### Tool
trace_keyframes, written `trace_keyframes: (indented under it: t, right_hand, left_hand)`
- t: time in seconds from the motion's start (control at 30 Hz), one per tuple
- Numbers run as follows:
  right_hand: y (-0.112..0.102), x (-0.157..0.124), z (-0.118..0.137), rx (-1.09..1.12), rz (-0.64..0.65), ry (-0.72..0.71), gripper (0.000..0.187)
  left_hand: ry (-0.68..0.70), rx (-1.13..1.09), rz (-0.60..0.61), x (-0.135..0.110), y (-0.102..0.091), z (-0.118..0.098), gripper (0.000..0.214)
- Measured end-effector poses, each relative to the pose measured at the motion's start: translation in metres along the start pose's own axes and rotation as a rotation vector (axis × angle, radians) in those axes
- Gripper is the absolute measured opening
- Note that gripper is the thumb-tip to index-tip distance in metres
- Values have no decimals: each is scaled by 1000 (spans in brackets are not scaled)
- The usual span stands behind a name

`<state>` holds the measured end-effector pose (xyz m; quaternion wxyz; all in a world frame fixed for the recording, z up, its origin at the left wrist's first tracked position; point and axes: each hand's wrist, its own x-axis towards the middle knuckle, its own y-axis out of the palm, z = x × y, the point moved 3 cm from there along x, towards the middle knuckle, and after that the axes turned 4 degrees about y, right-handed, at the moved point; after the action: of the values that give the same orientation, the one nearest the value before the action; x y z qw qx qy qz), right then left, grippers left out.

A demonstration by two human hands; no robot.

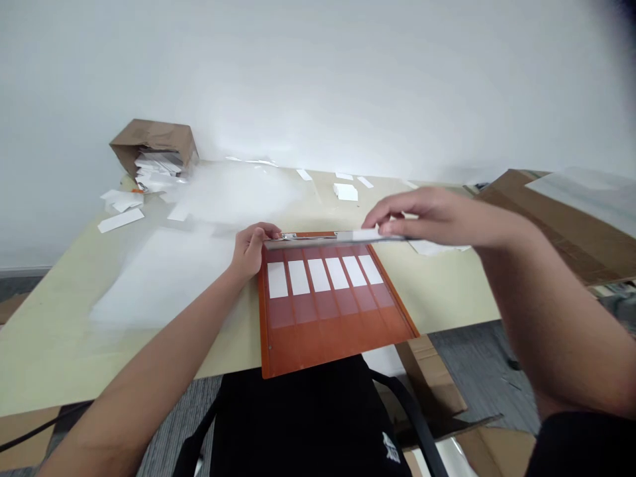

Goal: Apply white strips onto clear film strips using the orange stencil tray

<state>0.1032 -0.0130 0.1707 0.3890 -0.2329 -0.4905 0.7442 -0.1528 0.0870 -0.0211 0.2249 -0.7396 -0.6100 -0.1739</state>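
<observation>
Left hand (250, 250) curled, right hand (430, 215) — wrist (504, 228) bent

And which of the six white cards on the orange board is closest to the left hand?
The leftmost white card of the row; the other five lie farther right, away from the left hand.

No readable text; black garment (303, 424) bears white marking (391, 447) (illegible).

Seen edge-on, the panel (318, 244) hides a strip of the orange board (308, 354).
The panel's faces are too foreshortened to make out; white slips (158, 167) block the back of the carton (169, 136); the brown cardboard (517, 212) and black right sleeve (586, 447) run off the frame, and the white mark (391, 448) on the black cloth (303, 424) is too small to read.
</observation>
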Motion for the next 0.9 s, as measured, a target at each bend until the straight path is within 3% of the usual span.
trace_keyframes:
  t: [0.1, 0.17, 0.3, 0.43, 0.57, 0.7, 0.9]
  right_hand:
    - [-29, 26, -14, -34, -17, 138, 48]
    - [-44, 43, -23, -69, 10, 287, 68]
    - [-68, 74, -37, -19, -8, 491, 43]
    - [-76, 109, -49, -116, -236, 562, 38]
    - [-61, 152, -66, -253, -390, 588, 59]
    - [-28, 192, -101, -445, -399, 617, 57]
    - [24, 228, -153, -398, -429, 615, 54]
  left_hand:
    - [58, 39, -24, -1, -1, -1, 78]
    - [62, 88, -56, 0, -2, -2, 67]
    - [12, 197, -121, 2, -4, -2, 43]
    - [-34, 302, -139, 1, -7, 5, 50]
    - [-71, 398, -110, 0, -6, 11, 57]
    - [-112, 516, -52, -2, -1, 7, 60]
    - [-175, 666, 48, -7, 6, 2, 54]
